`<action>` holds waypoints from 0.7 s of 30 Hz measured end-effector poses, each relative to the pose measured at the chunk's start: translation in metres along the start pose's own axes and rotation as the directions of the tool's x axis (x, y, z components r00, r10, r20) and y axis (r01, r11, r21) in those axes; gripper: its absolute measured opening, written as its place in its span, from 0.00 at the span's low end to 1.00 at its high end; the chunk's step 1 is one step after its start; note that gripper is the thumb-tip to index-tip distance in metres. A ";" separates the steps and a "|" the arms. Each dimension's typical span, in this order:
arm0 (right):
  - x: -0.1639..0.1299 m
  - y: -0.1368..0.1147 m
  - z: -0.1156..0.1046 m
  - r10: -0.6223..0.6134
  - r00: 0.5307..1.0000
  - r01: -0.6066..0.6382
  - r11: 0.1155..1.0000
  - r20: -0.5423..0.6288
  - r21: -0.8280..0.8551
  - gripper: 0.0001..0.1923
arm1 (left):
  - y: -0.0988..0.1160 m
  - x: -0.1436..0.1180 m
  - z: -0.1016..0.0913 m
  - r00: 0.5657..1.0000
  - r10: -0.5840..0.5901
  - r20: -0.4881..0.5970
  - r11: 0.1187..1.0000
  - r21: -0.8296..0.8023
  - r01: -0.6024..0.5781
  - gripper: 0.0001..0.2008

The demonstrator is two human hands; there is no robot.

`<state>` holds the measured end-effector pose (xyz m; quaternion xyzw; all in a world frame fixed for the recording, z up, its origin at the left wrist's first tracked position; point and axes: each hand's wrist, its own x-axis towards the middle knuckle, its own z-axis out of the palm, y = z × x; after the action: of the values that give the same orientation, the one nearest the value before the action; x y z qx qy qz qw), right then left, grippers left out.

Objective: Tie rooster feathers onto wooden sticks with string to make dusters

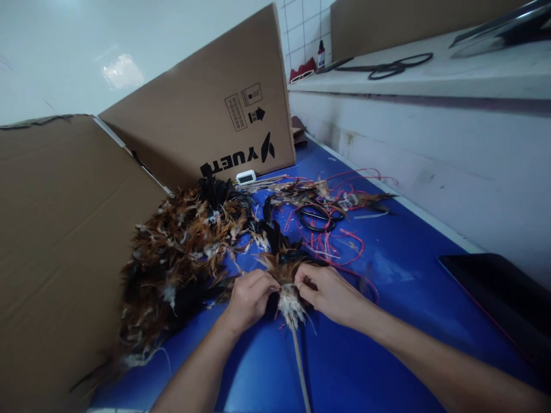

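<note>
Two hands pinch a feather bundle [287, 274] at the top of a thin stick [301, 367]: left hand [249, 298] and right hand [327, 293] close together. If either pinch loosens, feathers may slide off; red string [344, 241] beyond the right hand could tangle.

A blue table top [408, 275] carries everything. Just left of the fingers [262, 285] a large heap of brown and black feathers [181, 252] lies on it. Beyond the fingers, well apart, black scissors [318, 218] rest among loose red string [344, 241]. Farther beyond stand cardboard boxes [206, 103]. Far right of the fingers lies a dark flat panel [499, 292].
</note>
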<state>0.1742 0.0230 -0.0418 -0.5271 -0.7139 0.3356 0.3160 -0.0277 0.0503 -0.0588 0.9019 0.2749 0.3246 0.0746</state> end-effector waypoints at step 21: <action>0.009 0.008 0.007 0.083 0.995 -0.075 0.986 0.048 -0.151 0.05 | 0.003 0.001 0.010 0.999 0.049 -0.006 0.947 -0.318 -0.049 0.12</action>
<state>0.1704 0.0320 -0.0513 -0.5679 -0.7237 0.3078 0.2428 -0.0193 0.0486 -0.0649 0.8850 0.1965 0.3655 0.2110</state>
